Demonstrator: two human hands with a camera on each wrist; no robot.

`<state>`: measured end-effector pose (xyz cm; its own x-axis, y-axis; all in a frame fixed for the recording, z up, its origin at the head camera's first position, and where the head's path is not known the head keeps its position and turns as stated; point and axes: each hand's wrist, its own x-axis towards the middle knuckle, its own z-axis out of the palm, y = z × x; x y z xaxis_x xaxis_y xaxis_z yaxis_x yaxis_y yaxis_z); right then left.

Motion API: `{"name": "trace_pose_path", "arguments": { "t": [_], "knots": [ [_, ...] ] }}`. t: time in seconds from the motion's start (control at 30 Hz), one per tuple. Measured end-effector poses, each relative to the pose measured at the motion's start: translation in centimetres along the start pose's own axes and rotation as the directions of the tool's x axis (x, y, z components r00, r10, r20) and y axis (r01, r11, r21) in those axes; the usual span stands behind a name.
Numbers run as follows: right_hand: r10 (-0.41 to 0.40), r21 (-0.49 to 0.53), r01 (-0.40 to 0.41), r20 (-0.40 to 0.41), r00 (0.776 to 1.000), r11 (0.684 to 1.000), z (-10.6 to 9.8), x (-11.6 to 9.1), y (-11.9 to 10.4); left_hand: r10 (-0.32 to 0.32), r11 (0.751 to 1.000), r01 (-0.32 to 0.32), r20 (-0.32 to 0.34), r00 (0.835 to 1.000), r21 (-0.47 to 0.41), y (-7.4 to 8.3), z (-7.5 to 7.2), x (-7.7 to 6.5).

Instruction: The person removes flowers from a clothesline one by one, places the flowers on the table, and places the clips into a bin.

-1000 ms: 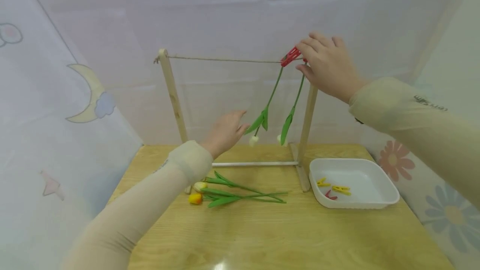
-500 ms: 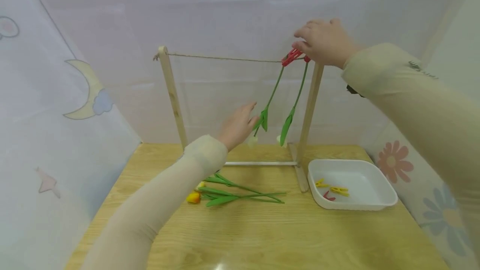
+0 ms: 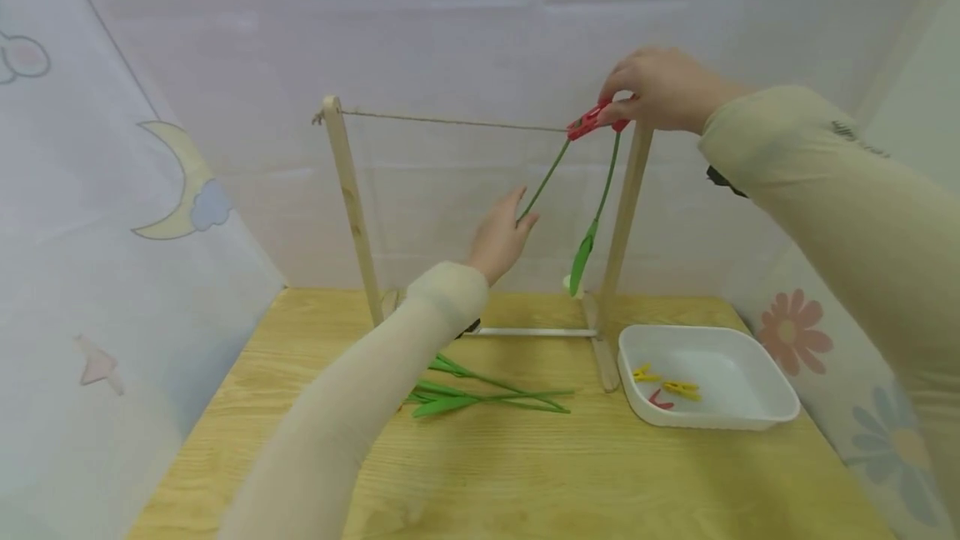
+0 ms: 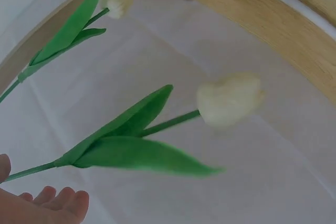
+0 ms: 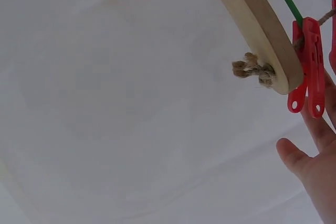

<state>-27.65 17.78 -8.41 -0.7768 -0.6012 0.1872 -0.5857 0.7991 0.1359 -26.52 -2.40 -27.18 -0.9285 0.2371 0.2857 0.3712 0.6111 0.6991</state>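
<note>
In the head view, my left hand (image 3: 501,236) is at the green stem of a white artificial tulip (image 4: 228,98), the stem running between thumb and forefinger. Its bloom and leaves hang past the hand in the left wrist view. My right hand (image 3: 667,90) is up at the line, thumb and forefinger pinching a red clothespin (image 3: 588,121) that holds this stem on the twine (image 3: 450,120). A second red clothespin (image 5: 313,66) beside the post holds another white tulip (image 3: 583,257), which hangs head down.
The twine runs between two wooden posts (image 3: 348,190) of a stand. Several tulips (image 3: 450,402) lie on the wooden table (image 3: 480,482), partly behind my left sleeve. A white tray (image 3: 750,415) at right holds yellow clothespins (image 3: 681,390) and a red one (image 3: 660,400).
My left hand has moved up and right to the tulip's stem, which now slants further left. The right hand has shifted, its thumb and forefinger now at the left clothespin's handles.
</note>
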Motion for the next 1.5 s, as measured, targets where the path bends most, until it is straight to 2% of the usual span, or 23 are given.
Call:
{"name": "trace_pose_path", "arguments": {
  "t": [0.27, 0.43, 0.53, 0.7, 0.87, 1.03, 1.17, 1.33, 1.5],
  "knots": [
    [-0.061, -0.037, 0.059, -0.058, 0.996, 0.998, 0.7, 0.1, 0.1, 0.022, 0.993, -0.031, -0.078, 0.997, -0.110, -0.1, 0.9, 0.9],
    [-0.081, -0.049, 0.078, -0.061, 0.995, 0.996, 0.8, 0.2, 0.1, -0.015, 0.981, -0.007, -0.115, 0.993, -0.193, -0.2, 1.0, 0.9],
    [-0.077, -0.045, 0.075, -0.040, 0.996, 0.996, 0.8, 0.4, 0.0, -0.034, 0.970, 0.005, -0.116, 0.993, -0.241, -0.3, 1.0, 0.8],
    [-0.067, -0.050, 0.066, -0.019, 0.998, 0.997, 0.8, 0.6, 0.0, -0.039, 0.962, 0.007, -0.113, 0.993, -0.273, -0.2, 0.9, 0.7],
    [-0.081, -0.083, 0.077, -0.049, 0.996, 0.994, 0.8, 0.5, -0.8, -0.045, 0.959, 0.012, -0.112, 0.993, -0.283, -0.1, 0.9, 0.7],
    [-0.131, -0.128, 0.119, -0.089, 0.987, 0.985, 0.8, 0.2, -1.3, -0.064, 0.952, 0.028, -0.112, 0.992, -0.304, -0.3, 0.7, 0.9],
    [-0.174, -0.125, 0.153, -0.184, 0.967, 0.980, 0.7, -0.2, -1.2, -0.050, 0.950, 0.017, -0.101, 0.994, -0.312, -0.3, 0.5, 0.6],
    [-0.196, -0.088, 0.177, -0.333, 0.922, 0.980, 0.0, -1.1, -0.6, -0.018, 0.949, -0.010, -0.087, 0.996, -0.316, -0.5, 0.0, -0.1],
    [-0.199, -0.088, 0.178, -0.380, 0.903, 0.980, 0.0, -2.3, 0.0, -0.024, 0.944, -0.009, -0.095, 0.995, -0.330, -1.0, -0.4, -1.0]
  ]
}}
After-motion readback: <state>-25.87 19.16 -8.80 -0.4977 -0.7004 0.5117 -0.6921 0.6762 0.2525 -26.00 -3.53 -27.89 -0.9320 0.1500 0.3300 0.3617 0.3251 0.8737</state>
